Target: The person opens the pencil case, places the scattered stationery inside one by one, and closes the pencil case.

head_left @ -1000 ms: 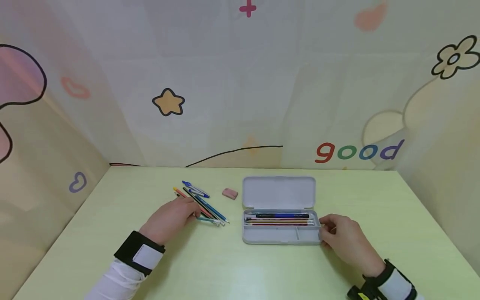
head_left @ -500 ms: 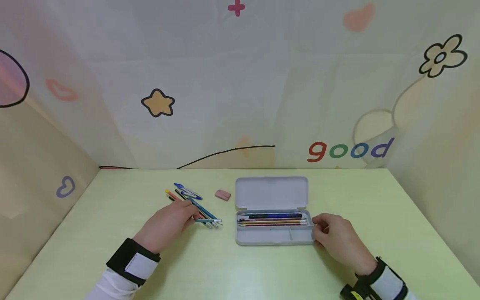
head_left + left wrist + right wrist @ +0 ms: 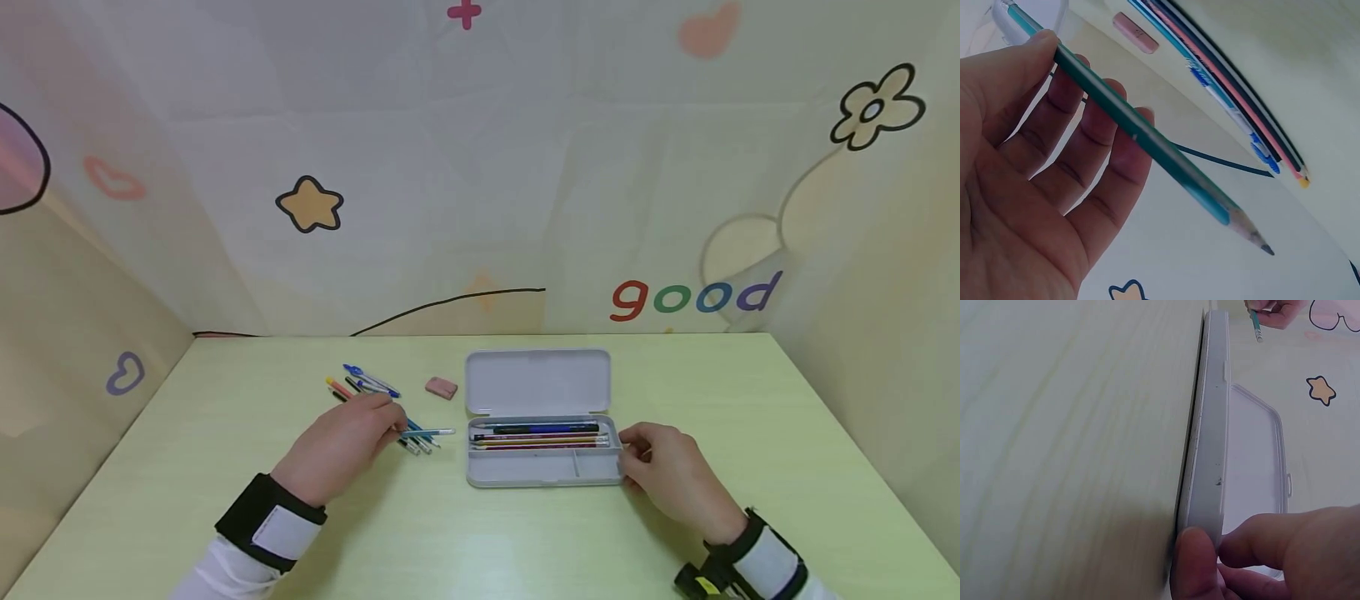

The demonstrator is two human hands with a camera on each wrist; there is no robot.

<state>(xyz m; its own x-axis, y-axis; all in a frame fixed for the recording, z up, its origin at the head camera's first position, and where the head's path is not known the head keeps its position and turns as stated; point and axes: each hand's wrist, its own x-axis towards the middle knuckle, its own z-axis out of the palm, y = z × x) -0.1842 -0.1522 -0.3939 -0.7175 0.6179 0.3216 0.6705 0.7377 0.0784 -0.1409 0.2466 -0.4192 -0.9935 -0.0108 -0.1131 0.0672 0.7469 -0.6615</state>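
Note:
My left hand [image 3: 341,446] pinches a teal pencil [image 3: 1147,144] between thumb and fingers. In the left wrist view its sharpened tip points down to the right. Below and beyond this hand lies a loose pile of pencils [image 3: 422,445], partly hidden by it. At the table's middle stands an open grey pencil case [image 3: 521,475], its lid leaning back. Several pens and pencils [image 3: 540,438] lie in its rear compartment. My right hand [image 3: 678,475] grips the case's right end, thumb at the front corner and fingers curled at the side.
A pink eraser [image 3: 441,387] lies between the pile and the case. Blue-and-white pens [image 3: 372,381] rest behind the pile. A printed cloth backdrop [image 3: 450,208] rises at the table's back edge and along both sides.
The left hand has lifted the teal pencil off the pile, and its eraser end now points right toward the case. The right hand stays at the case. The head view has shifted slightly.

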